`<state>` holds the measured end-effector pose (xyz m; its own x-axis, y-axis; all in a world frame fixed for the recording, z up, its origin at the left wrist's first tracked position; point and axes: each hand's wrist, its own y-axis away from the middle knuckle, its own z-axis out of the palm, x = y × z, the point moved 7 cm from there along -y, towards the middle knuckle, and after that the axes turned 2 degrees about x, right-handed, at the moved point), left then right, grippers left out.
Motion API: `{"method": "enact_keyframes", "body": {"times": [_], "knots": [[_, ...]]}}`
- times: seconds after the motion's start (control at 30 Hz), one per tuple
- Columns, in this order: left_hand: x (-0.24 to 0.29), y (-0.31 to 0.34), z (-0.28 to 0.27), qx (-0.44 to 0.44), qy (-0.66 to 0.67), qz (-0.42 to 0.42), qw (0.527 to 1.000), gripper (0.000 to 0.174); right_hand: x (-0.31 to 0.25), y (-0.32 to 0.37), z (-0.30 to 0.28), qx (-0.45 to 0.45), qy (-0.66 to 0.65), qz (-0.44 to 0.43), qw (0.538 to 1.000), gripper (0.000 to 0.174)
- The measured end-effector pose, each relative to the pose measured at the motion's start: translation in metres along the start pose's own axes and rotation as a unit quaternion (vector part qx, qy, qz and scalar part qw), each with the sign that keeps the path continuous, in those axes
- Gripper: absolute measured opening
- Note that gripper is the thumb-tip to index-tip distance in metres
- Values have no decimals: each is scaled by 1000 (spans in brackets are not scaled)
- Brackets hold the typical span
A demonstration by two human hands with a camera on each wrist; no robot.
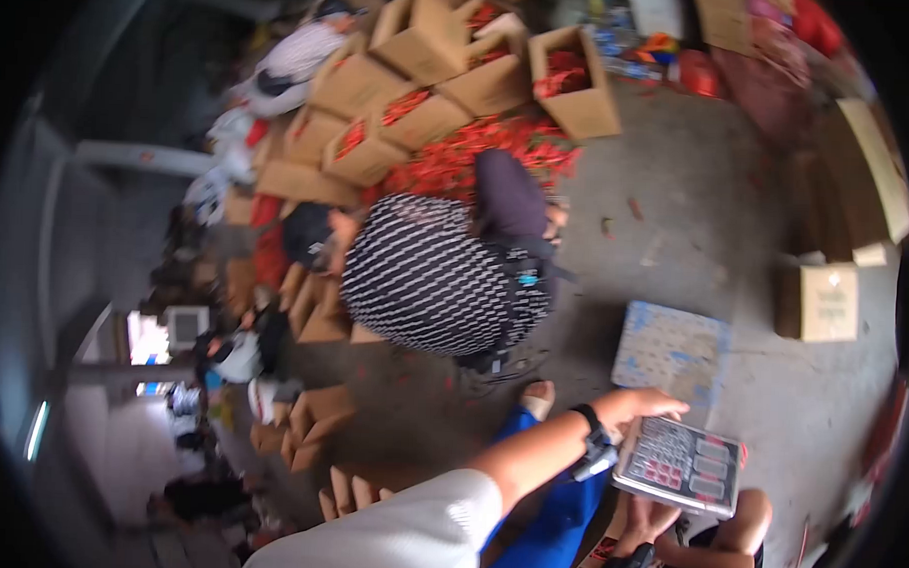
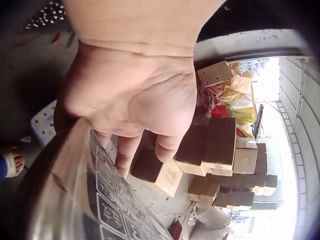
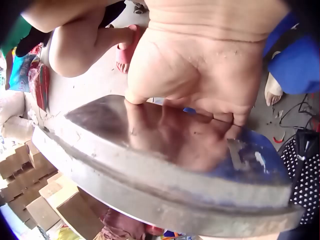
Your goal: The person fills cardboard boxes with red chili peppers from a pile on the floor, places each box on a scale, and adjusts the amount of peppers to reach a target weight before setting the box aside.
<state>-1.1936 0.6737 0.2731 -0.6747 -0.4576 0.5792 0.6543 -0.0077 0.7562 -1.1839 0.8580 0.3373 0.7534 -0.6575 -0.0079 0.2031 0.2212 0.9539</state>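
A digital weighing scale, with a keypad and several small display windows, is held up off the floor in front of me. My left hand grips its upper edge in the head view. In the left wrist view the left hand is at the edge of the scale's keypad side, its fingers partly hidden behind it. My right hand holds the opposite edge. Up close in the right wrist view, the right hand grips the shiny metal pan, which mirrors the hand; its fingertips are partly hidden.
A blue-speckled stool stands beside the scale. A person in a patterned top bends near a heap of red items and open cartons. Another person's bare knee is close to my right hand. Stacked boxes stand beyond.
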Motion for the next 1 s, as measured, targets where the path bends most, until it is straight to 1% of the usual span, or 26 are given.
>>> {"method": "enact_keyframes", "body": {"times": [0.03,0.07,0.1,0.13,0.17,0.2,0.23,0.27,0.3,0.33,0.37,0.43,0.47,0.5,0.57,0.63,0.67,0.73,0.77,0.8,0.83,0.87,0.9,0.93,0.97,1.0], "knots": [[-25,-11,1,-8,4,3,1000,54,0,-9,-19,20,9,-7,1000,49],[-29,4,2,12,37,-48,998,53,1,-19,-39,40,19,-15,999,48],[-39,8,2,32,24,-39,998,54,4,-20,-49,73,-36,4,997,48],[-49,12,1,52,10,-30,998,55,-17,-42,-88,-41,270,-105,956,45],[-66,3,2,65,-12,-7,998,56,-5,-39,-89,20,116,-21,993,47],[-55,22,0,70,-38,-22,997,58,1,-36,-86,36,105,-10,994,48],[-51,43,-13,135,-36,-36,989,49,8,-34,-88,50,107,0,993,49],[-42,62,-15,157,12,-40,987,50,12,-32,-89,59,117,4,991,50],[-44,74,-21,175,59,-45,982,53,17,-29,-90,66,128,7,990,52],[-51,74,-22,156,97,-9,983,59,21,-28,-91,74,134,9,988,53],[-56,82,-23,170,128,10,977,60,23,-25,-93,82,144,10,986,54],[-46,107,-29,198,185,54,961,62,27,-22,-96,94,161,6,982,57],[-46,124,-34,192,175,39,965,60,28,-19,-95,98,172,4,980,59],[-57,128,-35,201,203,96,953,56,29,-16,-94,102,182,1,978,60],[-107,133,-41,207,210,105,950,55,35,-12,-91,108,191,-2,976,63],[-128,187,-33,185,317,159,917,63,38,-5,-89,109,195,-12,975,66],[-156,206,-30,177,303,124,928,69,39,0,-89,112,196,-18,974,67],[-240,253,-18,166,211,-12,963,81,38,9,-90,115,182,-37,976,70],[-281,278,-9,150,179,-68,970,87,35,16,-90,118,164,-53,978,71],[-273,324,-5,159,141,-91,973,88,36,24,-87,123,146,-70,979,73],[-328,342,5,140,130,-141,971,89,36,34,-89,136,122,-86,979,74],[-379,355,29,51,225,-165,959,95,37,43,-84,140,110,-97,979,76],[-386,382,35,14,270,-202,941,92,43,52,-81,141,88,-95,982,77],[-387,402,40,-4,304,-226,925,89,47,55,-83,92,154,-75,981,97],[-382,415,42,-12,325,-238,915,86,54,65,-79,83,135,-66,985,96],[-375,426,41,-16,336,-245,909,83,62,74,-75,47,144,-39,988,97]]}}
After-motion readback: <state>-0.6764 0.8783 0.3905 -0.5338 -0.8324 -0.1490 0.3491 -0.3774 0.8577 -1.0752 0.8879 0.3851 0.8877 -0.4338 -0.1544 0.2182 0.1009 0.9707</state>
